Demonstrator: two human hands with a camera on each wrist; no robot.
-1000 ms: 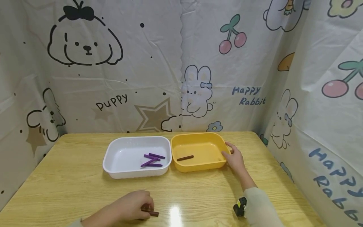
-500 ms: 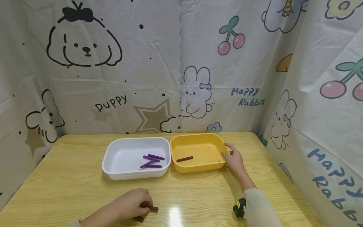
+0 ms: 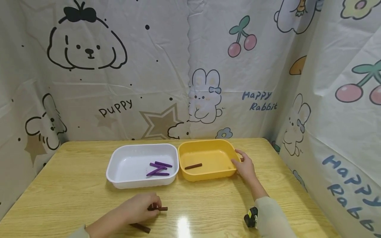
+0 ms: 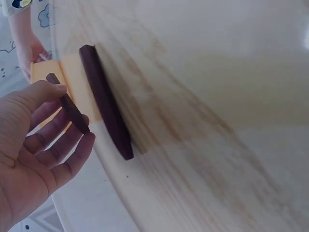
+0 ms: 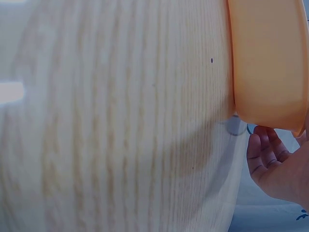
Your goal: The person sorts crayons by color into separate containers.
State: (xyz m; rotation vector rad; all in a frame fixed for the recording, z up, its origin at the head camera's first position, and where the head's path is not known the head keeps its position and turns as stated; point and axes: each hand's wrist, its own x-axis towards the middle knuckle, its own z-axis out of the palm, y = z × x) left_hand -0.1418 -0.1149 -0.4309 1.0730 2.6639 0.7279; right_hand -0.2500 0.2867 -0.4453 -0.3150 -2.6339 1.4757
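Pinched between thumb and fingertips of my left hand is a brown crayon, six-sided and tapered at one end. In the left wrist view the same hand holds it slanting above the table. A second brown crayon lies on the table just below this hand; it looks large and dark, and whole, in the left wrist view. My right hand grips the right end of the yellow tray, thumb over the rim and fingers outside. Inside that tray rests one brown crayon.
Left of the yellow tray, end to end with it, stands a white tray with several purple crayons heaped in its right half. The wooden table ends at a printed cloth behind and on both sides.
My left hand has risen from the table and moved slightly forward with one brown crayon, uncovering the other beneath it. My right hand stays at the yellow tray.
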